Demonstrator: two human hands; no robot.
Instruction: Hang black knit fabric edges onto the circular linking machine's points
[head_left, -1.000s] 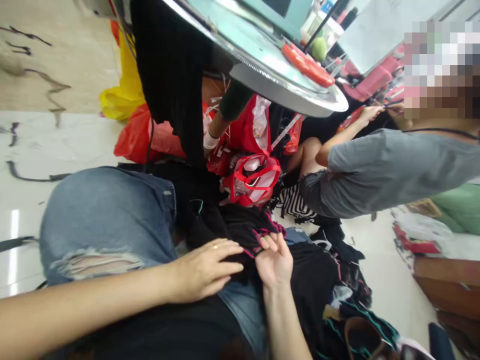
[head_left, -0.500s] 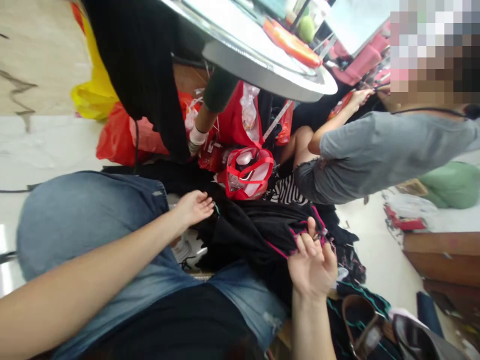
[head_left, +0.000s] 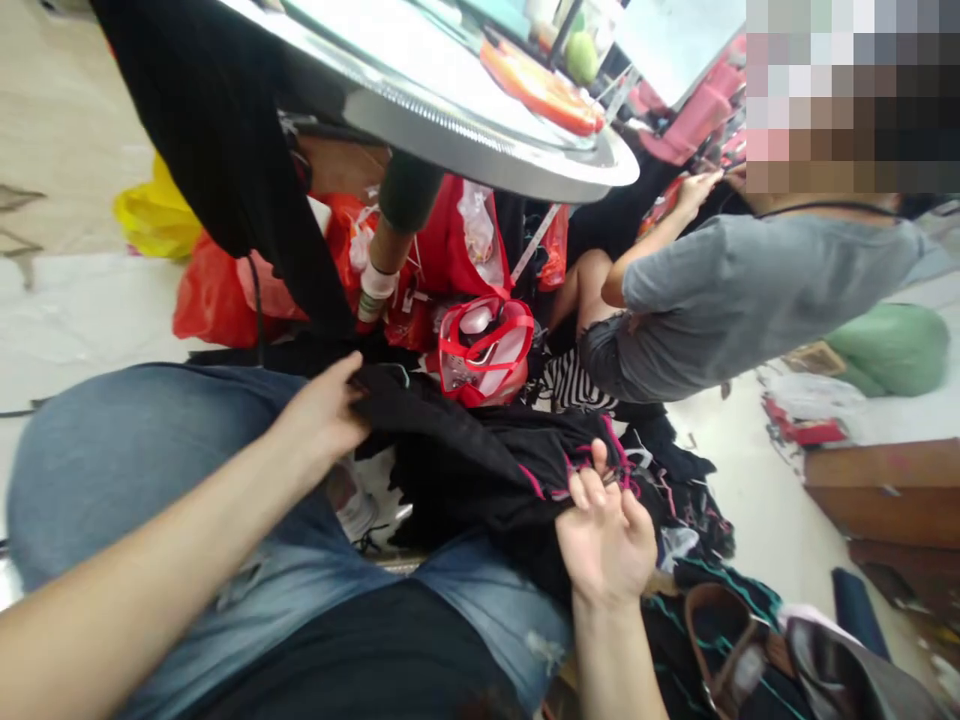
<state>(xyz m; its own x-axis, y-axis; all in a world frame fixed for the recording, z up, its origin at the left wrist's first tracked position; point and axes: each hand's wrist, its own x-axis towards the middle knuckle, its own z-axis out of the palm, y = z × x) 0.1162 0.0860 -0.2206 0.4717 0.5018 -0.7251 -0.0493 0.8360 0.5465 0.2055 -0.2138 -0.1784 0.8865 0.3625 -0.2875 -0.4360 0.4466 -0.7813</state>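
A black garment with pink edging (head_left: 465, 450) lies across my lap and between my knees. My left hand (head_left: 328, 405) pinches its left end, and the cloth stretches from there toward the right. Over the garment's pink-edged part is my right hand (head_left: 606, 535), palm up with its fingers curled. A small dark thing shows at those fingertips, too small to make out. Below the cloth, a shoe (head_left: 356, 505) of mine partly shows.
Above my knees juts a round, pale-topped table (head_left: 480, 135) with an orange-red object on it. Beneath stand a red-trimmed clear bag (head_left: 487, 350) and red plastic bags (head_left: 214, 295). A person in grey (head_left: 720, 280) sits at right. A brown-strapped bag (head_left: 724, 640) lies lower right.
My left hand has moved left and up, and has taken hold of the black garment, drawing its end out. My right hand stays curled, a little further left in view.
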